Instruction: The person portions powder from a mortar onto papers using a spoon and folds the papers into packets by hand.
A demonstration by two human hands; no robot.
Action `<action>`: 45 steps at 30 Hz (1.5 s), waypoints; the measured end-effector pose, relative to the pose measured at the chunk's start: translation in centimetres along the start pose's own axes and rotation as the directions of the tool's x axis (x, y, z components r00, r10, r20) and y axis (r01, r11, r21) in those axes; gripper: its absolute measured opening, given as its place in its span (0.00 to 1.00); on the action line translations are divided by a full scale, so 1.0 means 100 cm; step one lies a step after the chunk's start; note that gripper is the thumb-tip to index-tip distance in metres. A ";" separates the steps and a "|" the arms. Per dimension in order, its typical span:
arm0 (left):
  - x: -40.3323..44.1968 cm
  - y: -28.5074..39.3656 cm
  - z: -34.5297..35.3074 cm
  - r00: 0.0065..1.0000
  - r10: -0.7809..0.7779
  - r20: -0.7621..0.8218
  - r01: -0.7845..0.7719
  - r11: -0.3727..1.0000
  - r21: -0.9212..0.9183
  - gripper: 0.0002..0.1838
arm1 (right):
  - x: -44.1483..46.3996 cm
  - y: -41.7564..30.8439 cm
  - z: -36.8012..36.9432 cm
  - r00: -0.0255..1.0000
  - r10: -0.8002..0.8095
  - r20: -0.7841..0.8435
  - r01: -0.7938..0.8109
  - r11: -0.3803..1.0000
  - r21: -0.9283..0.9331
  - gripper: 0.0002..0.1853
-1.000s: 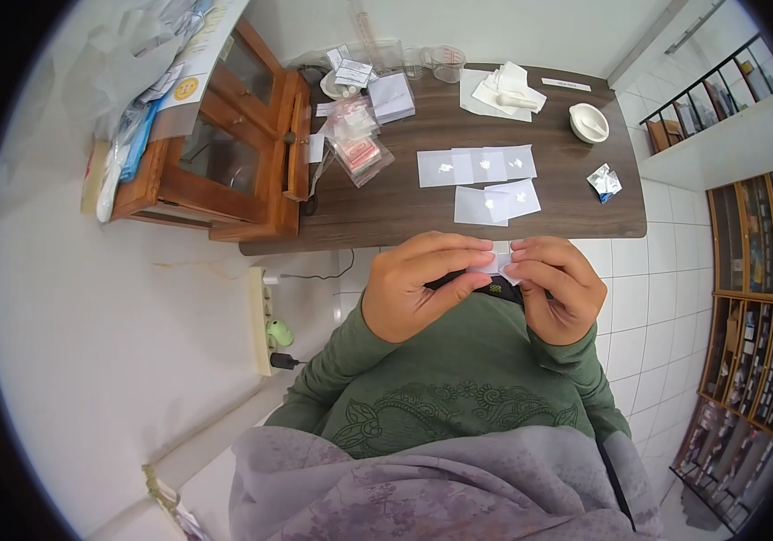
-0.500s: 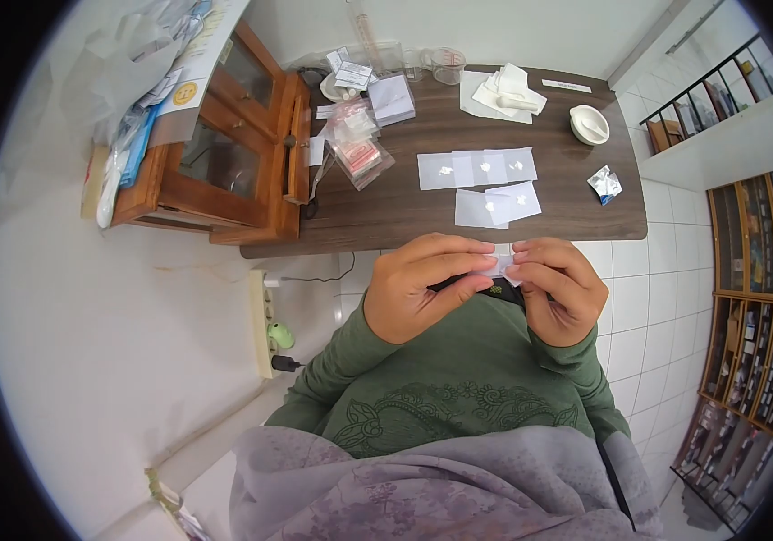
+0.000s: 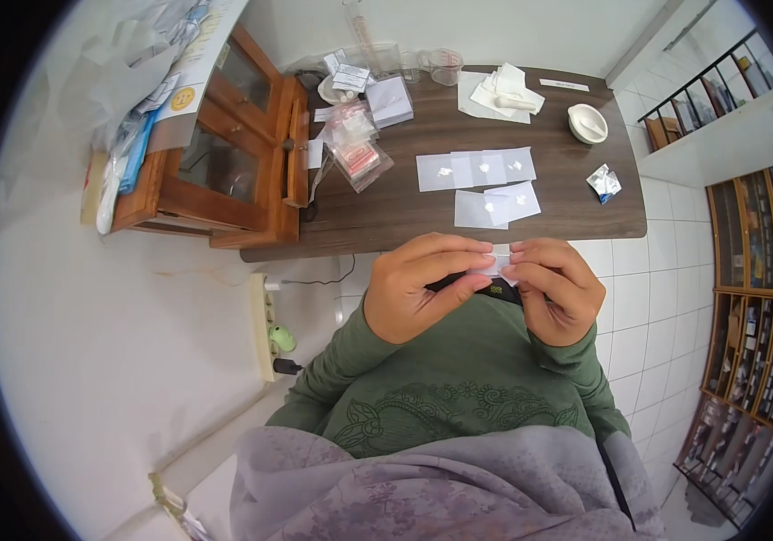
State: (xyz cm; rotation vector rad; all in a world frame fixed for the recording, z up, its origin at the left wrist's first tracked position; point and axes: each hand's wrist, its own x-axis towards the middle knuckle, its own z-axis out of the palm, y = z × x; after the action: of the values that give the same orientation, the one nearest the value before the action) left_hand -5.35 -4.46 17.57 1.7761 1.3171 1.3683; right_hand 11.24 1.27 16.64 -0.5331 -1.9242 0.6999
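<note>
Between my two hands, in front of the table's near edge, is a small folded white paper (image 3: 500, 263). My left hand (image 3: 427, 281) pinches its left side between thumb and fingers. The fingertips of my right hand (image 3: 559, 287) close on its right side. Much of the paper is hidden behind my fingers. Just beyond, several white paper sheets (image 3: 470, 209) lie overlapping in two rows on the table, each with a small heap of white powder (image 3: 485, 168) on it.
A white mortar (image 3: 587, 124) and a crumpled foil packet (image 3: 603, 183) sit at the table's right. At the back lie a pestle on papers (image 3: 514, 102) and a measuring cup (image 3: 445, 67). Plastic bags (image 3: 357, 160) and a paper stack (image 3: 390, 101) are beside the wooden cabinet (image 3: 233, 153).
My right hand has shifted very slightly to the left, nearer my left hand. Both hands keep their hold on the folded paper.
</note>
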 end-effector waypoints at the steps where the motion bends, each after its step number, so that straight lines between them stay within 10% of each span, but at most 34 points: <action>1: 0.000 0.000 0.000 1.000 -0.001 -0.001 0.001 1.000 -0.001 0.09 | 0.000 0.000 0.000 1.000 -0.002 -0.001 0.002 1.000 0.000 0.15; 45: -0.004 0.003 0.003 0.992 0.123 -0.018 -0.124 0.992 -0.038 0.09 | -0.004 -0.009 -0.001 1.000 0.031 -0.006 -0.030 0.999 0.026 0.14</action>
State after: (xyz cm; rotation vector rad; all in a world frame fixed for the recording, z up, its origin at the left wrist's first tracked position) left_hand -4.94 -4.88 17.54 1.8504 1.1974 1.4671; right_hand 11.47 0.34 17.02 -0.5493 -1.9020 0.7406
